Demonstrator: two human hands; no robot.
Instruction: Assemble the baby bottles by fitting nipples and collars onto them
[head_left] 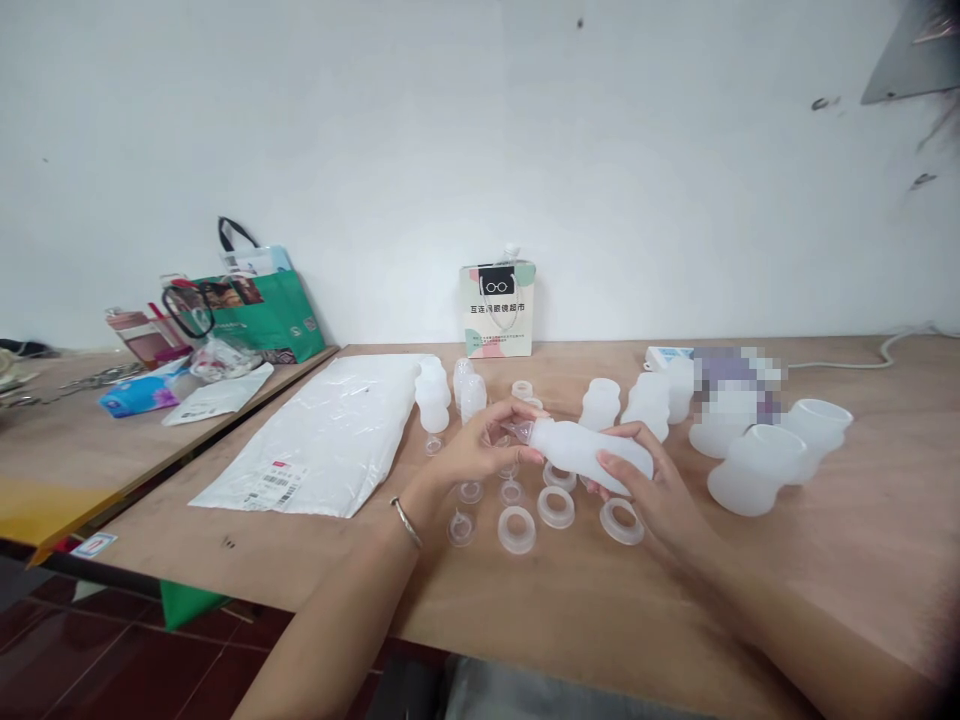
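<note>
Beneath a pale wall (360,150), a wooden table (825,610) holds open-mouthed bottles (744,480) at right, bare of tops. Over its middle, the right hand (646,472) clasps a white bottle (581,447) while the left hand (476,446) pinches the clear teat (520,431) at its neck, seemingly partway fitted; nearby, loose rings (517,547) and smaller teats (461,528) lie unjoined.

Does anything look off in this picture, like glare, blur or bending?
Head view: soft light, slight shine on the white packet's creases; a blocky mosaic hides detail at right; the right edge darkens; the arms look stretched toward the lower corners; the bottle between left hand and right hand looks slightly soft.
</note>
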